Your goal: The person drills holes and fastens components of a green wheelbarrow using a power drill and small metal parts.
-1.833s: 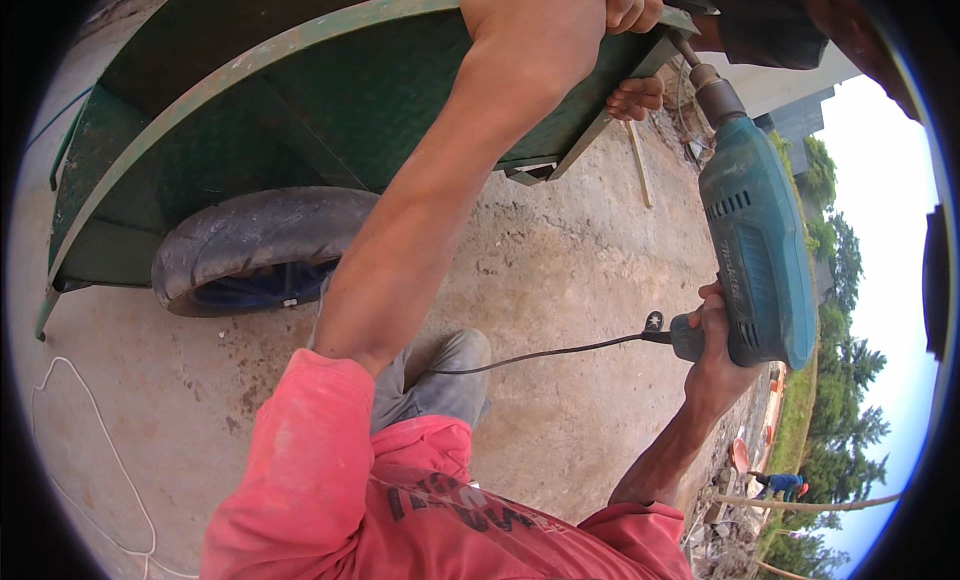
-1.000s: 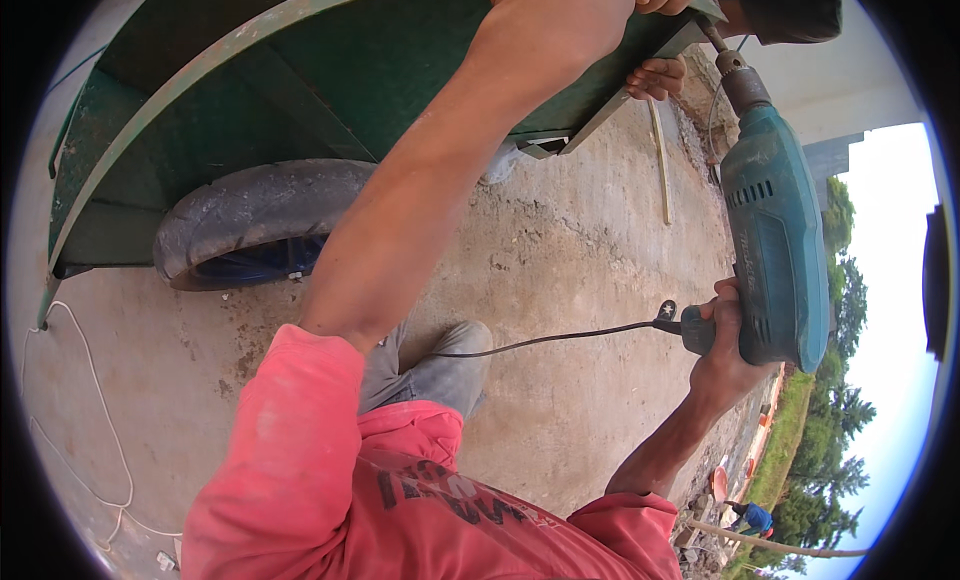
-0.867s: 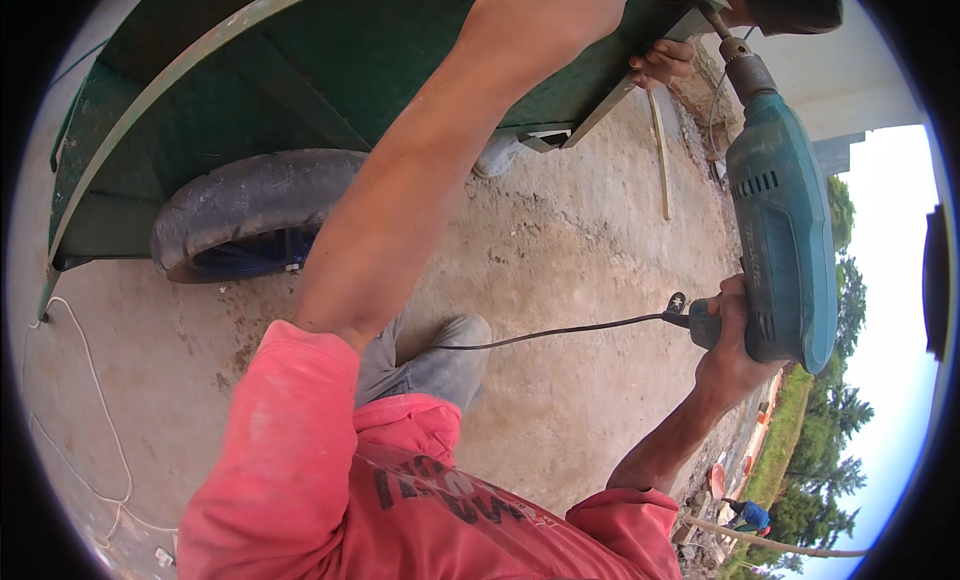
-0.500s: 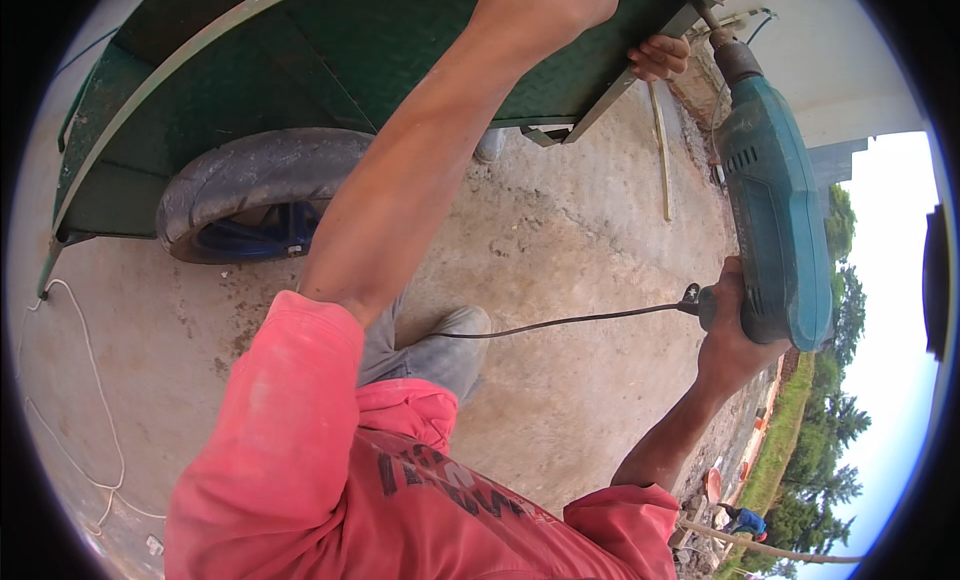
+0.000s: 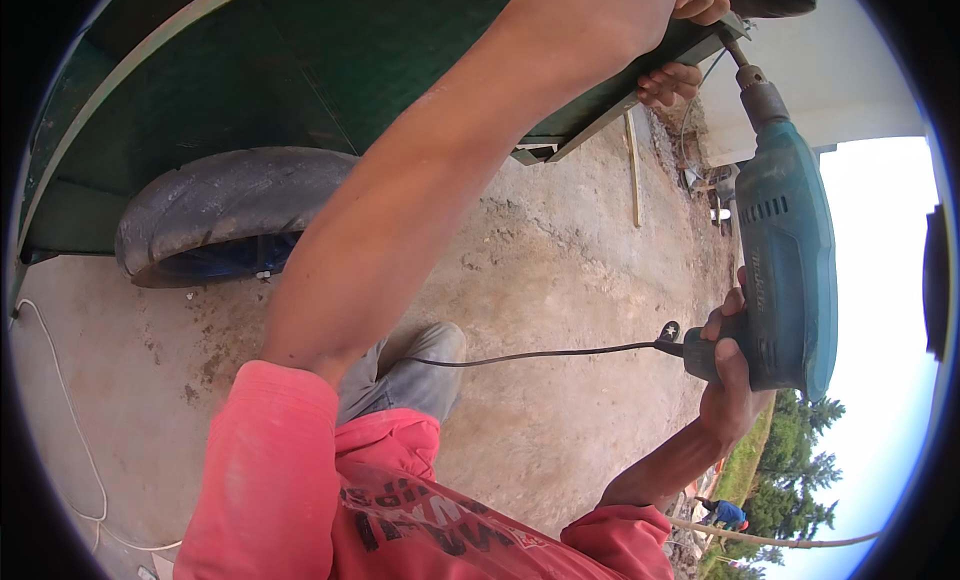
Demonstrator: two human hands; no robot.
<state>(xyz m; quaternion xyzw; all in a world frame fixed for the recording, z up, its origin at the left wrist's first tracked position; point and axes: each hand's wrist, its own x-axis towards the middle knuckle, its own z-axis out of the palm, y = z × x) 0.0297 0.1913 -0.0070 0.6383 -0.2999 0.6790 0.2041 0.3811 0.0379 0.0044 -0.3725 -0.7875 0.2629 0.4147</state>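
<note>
My right hand (image 5: 735, 380) is wrapped round the handle of a teal corded power drill (image 5: 790, 250), held with its chuck upward. The bit (image 5: 735, 48) meets the end of a metal bar (image 5: 640, 95) along the edge of a green metal cart body (image 5: 230, 80). My left arm reaches across to the top, where my left hand (image 5: 700, 0), partly cut off by the upper edge, has its fingers curled at the cart's metal edge beside the bit. Just below, another hand's fingers (image 5: 670, 83), seemingly another person's, curl round the bar from behind.
Under the cart is a black-tyred wheel (image 5: 230, 200) with a blue rim. The drill's black cord (image 5: 540, 355) runs left over the concrete floor (image 5: 560, 420) past my knee. A white cord (image 5: 75, 420) lies at far left. A person in blue (image 5: 725, 513) is in the distance.
The view has shifted, with cart and wheel now further left. The drill stays in my right hand, its bit still at the bar's end. My left hand's fingers show more.
</note>
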